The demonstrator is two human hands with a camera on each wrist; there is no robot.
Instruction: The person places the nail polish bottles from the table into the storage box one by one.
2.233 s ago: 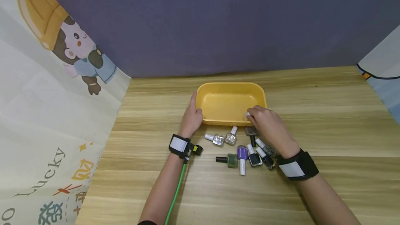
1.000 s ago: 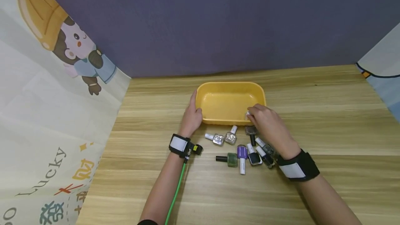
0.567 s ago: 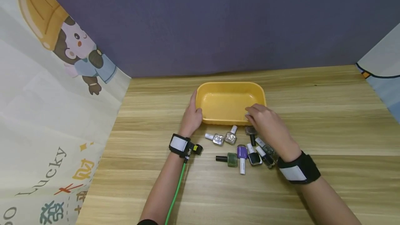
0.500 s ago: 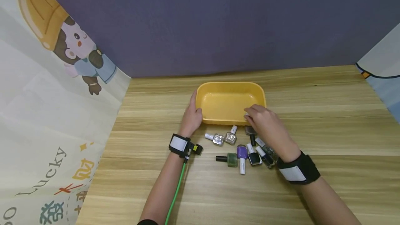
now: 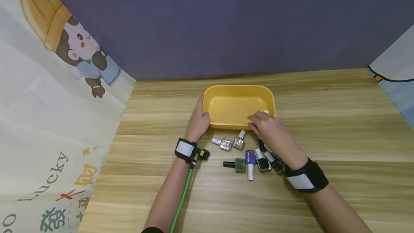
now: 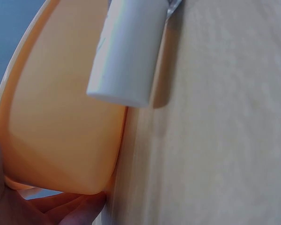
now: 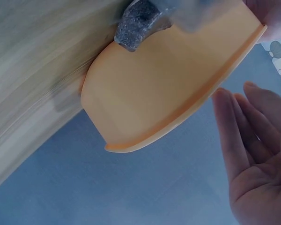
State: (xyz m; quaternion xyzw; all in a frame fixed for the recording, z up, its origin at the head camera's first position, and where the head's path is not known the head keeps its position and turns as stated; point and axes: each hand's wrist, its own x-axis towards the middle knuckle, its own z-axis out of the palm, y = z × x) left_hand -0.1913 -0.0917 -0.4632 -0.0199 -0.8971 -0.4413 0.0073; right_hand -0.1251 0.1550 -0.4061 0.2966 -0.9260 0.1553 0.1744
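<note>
One glossy yellow tray [image 5: 229, 109], gripped by left hand [image 5: 198, 121]; right hand [image 5: 275, 132] beside it, fingers extended; cloth [image 5: 32, 118] left of fingers reads "Lucky".

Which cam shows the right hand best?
Right wrist: it catches the right hand from the palm side, fingers fairly straight, nothing held, though the frame crops it. Head shows the back of it, over the near edge of the yellow tray. Left wrist doesn't show it.
</note>
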